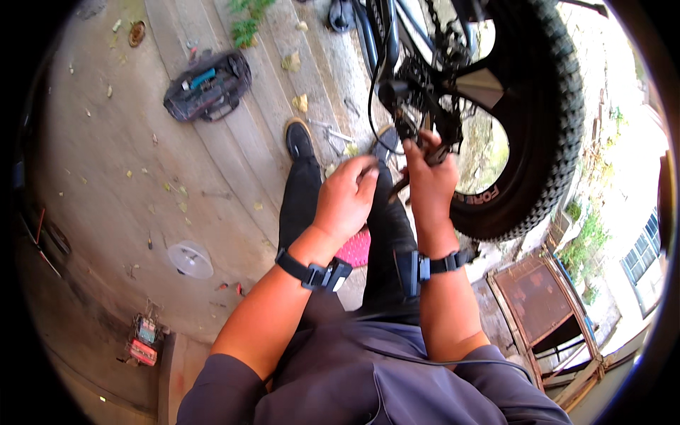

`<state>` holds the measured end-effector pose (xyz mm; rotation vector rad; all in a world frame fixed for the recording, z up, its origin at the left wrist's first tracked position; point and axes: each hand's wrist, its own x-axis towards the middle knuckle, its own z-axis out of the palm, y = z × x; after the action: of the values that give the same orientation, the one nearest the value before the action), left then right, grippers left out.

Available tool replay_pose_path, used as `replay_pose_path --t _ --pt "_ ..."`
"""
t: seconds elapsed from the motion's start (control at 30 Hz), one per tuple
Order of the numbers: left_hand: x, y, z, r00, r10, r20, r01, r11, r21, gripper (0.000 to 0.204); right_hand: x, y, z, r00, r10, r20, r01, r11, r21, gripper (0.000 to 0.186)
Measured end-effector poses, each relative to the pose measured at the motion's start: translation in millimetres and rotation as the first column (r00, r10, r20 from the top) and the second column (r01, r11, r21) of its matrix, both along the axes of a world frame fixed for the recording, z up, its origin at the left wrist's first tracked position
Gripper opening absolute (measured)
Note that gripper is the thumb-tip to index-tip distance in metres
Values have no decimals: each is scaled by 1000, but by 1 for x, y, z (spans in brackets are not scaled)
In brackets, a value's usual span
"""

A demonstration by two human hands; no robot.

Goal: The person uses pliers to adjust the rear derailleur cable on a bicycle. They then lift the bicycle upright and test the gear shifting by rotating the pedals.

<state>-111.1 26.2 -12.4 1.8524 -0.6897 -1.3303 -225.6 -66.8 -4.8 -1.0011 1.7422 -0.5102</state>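
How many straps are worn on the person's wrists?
2: one black strap on the left wrist, the other black strap on the right wrist. Both show clearly.

Tyre (pixel 568 120) matt rubber, rough-knobbed; bike frame (pixel 389 37) glossy metal; shirt (pixel 319 386) smooth matt cloth.

Shows one partly legible run of pale capital letters (pixel 485 196) on the side of the black knobby tyre (pixel 544 166).
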Motion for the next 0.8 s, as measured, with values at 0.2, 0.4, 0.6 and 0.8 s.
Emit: replay_pose_path --t 0.2,0.4,0.6,0.8 --pt "31 23 8 990 -67 123 64 998 25 21 -21 29 15 976 202 -74 -196 977 84 31" --pt "59 48 38 988 -149 45 141 979 147 25 -25 49 58 912 349 217 -405 848 341 38" --pt "45 57 81 860 -135 -493 258 947 190 44 -5 66 66 793 -72 605 -319 797 513 41" --pt "47 59 100 575 93 -813 185 953 239 35 11 64 89 663 -228 713 -348 749 563 40"
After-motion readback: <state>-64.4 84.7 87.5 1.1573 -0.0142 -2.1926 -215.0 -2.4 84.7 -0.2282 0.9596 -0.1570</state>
